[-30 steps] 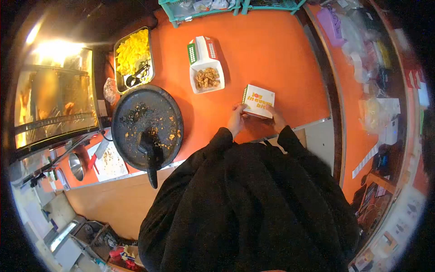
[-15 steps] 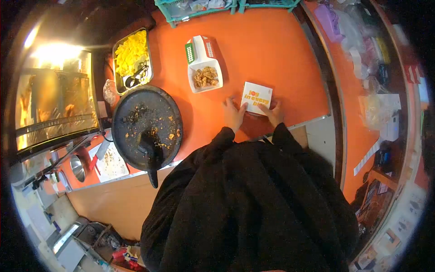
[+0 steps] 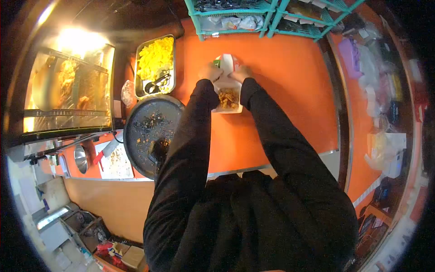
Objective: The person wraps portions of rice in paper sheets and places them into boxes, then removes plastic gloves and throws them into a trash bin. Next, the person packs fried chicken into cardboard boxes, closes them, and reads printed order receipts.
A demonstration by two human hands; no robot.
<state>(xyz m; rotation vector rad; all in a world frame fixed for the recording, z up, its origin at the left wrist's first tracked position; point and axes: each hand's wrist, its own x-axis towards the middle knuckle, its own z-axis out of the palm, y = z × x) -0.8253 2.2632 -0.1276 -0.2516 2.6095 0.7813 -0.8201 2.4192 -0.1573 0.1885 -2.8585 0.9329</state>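
An open cardboard takeaway box (image 3: 227,79) stands on the orange counter with its lid folded back. Pieces of browned, fried-looking food (image 3: 228,98) lie in its base. At the lid's left flap, my left hand (image 3: 210,71) has its fingers closed on the green-marked edge. My right hand (image 3: 243,73) pinches the red-marked flap on the other side. Both forearms reach forward in black sleeves, and the right wrist covers part of the box's right side. The printed, closed box is not visible now.
Left of my arms lie a dark stone mortar (image 3: 136,136) with crumbs and a metal tray (image 3: 174,81) of yellow pieces with black tongs. A lit glass warmer (image 3: 68,90) stands at far left. Teal racks (image 3: 267,22) line the back, and a cutting board (image 3: 115,163) lies at left.
Both hands have left the closed printed box and moved forward and left to the open box's lid. The camera view has shifted, showing more of the racks.
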